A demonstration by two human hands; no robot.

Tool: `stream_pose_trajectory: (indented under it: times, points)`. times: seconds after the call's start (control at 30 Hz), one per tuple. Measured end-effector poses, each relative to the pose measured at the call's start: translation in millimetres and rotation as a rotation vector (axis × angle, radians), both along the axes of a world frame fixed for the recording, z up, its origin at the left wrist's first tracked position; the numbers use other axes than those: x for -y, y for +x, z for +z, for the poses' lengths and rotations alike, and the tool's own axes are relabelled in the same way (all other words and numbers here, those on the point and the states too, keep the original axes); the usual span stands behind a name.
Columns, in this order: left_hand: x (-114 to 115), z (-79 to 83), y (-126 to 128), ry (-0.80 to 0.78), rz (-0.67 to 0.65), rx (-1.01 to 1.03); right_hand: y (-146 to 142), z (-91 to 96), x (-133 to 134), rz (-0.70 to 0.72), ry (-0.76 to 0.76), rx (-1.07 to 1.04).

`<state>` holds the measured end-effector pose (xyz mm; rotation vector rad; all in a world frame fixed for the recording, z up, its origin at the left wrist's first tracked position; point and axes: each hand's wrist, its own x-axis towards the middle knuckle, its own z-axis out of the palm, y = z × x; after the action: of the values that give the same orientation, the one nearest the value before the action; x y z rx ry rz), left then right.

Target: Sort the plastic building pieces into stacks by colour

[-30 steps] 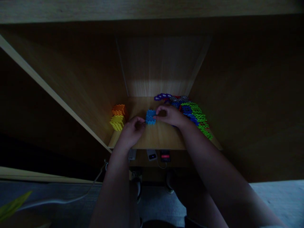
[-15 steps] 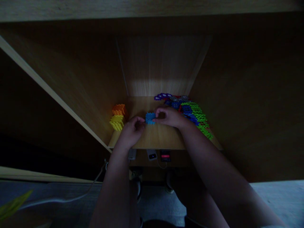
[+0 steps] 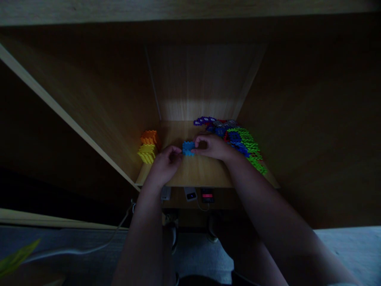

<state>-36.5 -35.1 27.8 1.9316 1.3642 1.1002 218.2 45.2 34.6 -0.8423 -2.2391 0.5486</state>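
Note:
A small stack of light blue toothed plastic tiles point(image 3: 188, 147) sits on the wooden shelf between my two hands. At its right edge, my right hand point(image 3: 210, 145) has thumb and forefinger curled in, gripping it. From the left, my left hand point(image 3: 168, 163) is closed with bent fingers, its tips at the stack's left edge. Left of my hands stand a yellow stack of tiles point(image 3: 147, 153) and, behind it, an orange stack point(image 3: 149, 137). Beyond my right hand, green tiles point(image 3: 245, 139) and dark blue tiles point(image 3: 234, 137) lie in a loose heap, partly covered by that hand.
Purple tiles point(image 3: 204, 120) lie at the back of the shelf point(image 3: 196, 171). Wooden cabinet walls rise on both sides. Beneath the shelf are a white device point(image 3: 190, 194) with a cable and a dark box with a red-lit display point(image 3: 207, 195). A pale cable point(image 3: 119, 226) hangs at lower left.

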Motion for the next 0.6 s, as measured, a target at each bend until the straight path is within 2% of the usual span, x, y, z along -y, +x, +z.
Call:
stream_pose_trajectory:
  times: [0.6]
  points:
    - [-0.5,-1.7,-0.8,-0.007,0.011,-0.016,1.5,-1.1,-2.1,0.027,0.001,0.006]
